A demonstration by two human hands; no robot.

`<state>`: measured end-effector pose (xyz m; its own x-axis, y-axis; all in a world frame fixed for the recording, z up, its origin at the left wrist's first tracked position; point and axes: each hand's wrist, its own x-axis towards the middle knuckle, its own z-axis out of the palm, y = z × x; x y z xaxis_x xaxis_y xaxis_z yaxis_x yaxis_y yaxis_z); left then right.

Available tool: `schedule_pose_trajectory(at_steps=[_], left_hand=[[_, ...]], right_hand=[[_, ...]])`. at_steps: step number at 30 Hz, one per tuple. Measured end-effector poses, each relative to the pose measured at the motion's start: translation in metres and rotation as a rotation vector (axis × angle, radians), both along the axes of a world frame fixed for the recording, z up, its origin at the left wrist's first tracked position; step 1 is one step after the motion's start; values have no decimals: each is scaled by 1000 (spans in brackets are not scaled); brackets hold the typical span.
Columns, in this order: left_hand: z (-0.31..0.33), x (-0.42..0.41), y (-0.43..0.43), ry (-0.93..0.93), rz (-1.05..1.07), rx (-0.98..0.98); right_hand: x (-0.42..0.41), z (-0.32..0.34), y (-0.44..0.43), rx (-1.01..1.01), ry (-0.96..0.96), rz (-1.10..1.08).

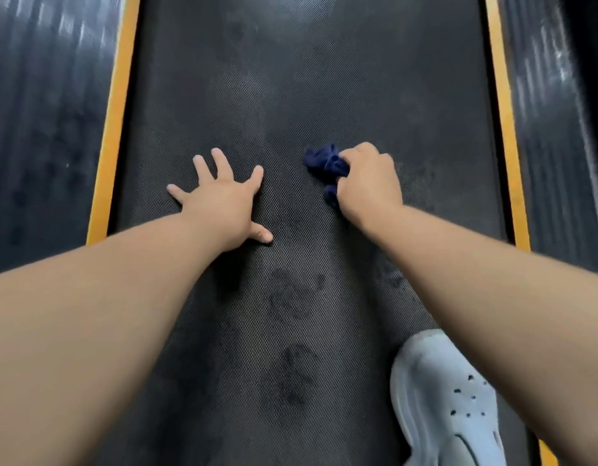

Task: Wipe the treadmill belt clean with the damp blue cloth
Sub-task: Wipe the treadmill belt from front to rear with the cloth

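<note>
**Two hands on a treadmill belt, one holding a blue cloth**

A ribbed dark side rail [45,129] and a yellow strip [111,136] run along the belt's left edge. The treadmill belt [290,79] is black with a fine dotted weave and dull smudges. The left hand [220,200] lies flat on it, fingers [220,161] spread and released. Right of centre, the right hand [369,183] is clenched around a crumpled dark blue cloth [326,163] pressed to the belt. A pale perforated foam shoe [448,401] stands near the right edge, beside another yellow strip [504,129].
</note>
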<state>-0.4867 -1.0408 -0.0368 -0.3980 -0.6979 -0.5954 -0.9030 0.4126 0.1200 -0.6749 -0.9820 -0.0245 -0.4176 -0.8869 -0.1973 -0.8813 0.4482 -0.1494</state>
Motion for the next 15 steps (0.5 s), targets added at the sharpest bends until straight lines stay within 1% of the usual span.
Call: schedule_pose_trajectory(at_steps=[2,5,7,8,9,11,12,13,15], left_hand=[[2,-1,0,10,8,9],[5,1,2,15,24,21],[4,1,1,18,22,10],[3,1,0,19,21,5],[3,0,0,17,17,7],[1,0,1,-1,8,4],[0,-1,1,-10,5,-3],[0,-1,1,-17,1,-11],[2,-1,0,-26,-6,-8]], right_hand=[[18,0,34,-35,-80,54],[41,-1,78,-18,-139,231],[29,-5,72,-39,-125,300],[17,-10,58,-65,-97,260],[1,-15,41,-106,-78,148],[-34,-22,1,-183,-74,-173],[-44,-22,-13,-180,-80,-287],[-48,-22,-20,-122,-38,-290],[-36,-12,-11,-43,-37,-161]])
